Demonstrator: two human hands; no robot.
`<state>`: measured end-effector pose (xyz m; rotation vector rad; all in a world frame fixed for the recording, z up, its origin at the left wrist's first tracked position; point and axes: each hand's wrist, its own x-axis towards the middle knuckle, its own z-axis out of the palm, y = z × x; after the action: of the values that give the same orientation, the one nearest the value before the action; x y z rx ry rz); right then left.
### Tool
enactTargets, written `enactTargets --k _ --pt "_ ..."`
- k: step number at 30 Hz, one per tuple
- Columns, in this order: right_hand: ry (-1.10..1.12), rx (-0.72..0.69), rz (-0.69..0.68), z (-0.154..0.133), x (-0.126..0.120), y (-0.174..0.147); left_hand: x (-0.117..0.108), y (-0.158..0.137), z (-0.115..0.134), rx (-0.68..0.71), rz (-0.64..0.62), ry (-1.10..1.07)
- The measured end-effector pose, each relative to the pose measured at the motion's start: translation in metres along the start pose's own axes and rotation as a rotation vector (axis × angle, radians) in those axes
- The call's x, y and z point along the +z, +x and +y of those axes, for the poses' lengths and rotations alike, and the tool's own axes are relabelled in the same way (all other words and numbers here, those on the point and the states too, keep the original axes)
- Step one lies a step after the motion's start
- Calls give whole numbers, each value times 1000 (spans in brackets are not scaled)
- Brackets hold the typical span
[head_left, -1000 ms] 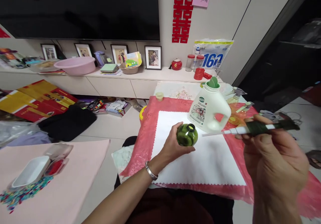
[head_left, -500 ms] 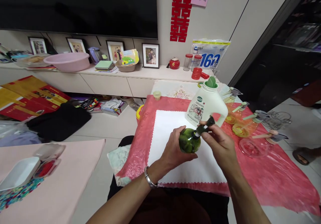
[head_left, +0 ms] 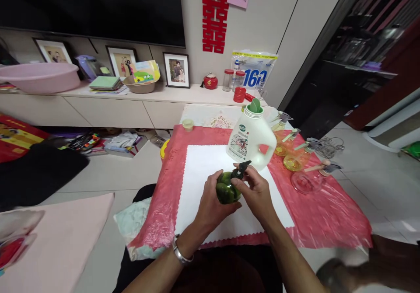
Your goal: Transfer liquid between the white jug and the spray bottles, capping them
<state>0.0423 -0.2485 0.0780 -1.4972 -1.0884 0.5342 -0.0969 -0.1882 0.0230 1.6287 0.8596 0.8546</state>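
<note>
Pump point(head_left: 243, 168) has lowered; hands point(head_left: 210, 200) partly hide green bottle point(head_left: 225, 191)

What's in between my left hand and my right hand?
In the head view, the green pump bottle lies between them: the left hand cups its body, the right hand grips the dark pump at its neck.

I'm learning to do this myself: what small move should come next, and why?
Probably turn the dark pump with the right hand to tighten it: that hand grips it at the top of the green bottle, which the left hand holds.
</note>
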Motion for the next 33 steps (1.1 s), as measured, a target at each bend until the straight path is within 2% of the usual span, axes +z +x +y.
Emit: enactTargets --k 3,8,12,19,25,30,33 --pt "-2 -4 6 1 4 -2 4 -4 -3 6 21 2" --pt "-19 16 44 4 8 -4 14 -7 -5 47 138 72" --pt "-24 31 75 6 9 -6 19 -8 -3 47 166 98" --pt "4 35 -28 13 -3 -7 14 -8 7 -72 101 72" --pt "43 74 91 22 1 -7 16 -9 12 -66 89 16" --pt "116 70 -40 20 -6 -5 15 -9 18 -122 59 -41" --pt "152 66 -36 21 -7 -4 15 -10 19 -126 61 -58"
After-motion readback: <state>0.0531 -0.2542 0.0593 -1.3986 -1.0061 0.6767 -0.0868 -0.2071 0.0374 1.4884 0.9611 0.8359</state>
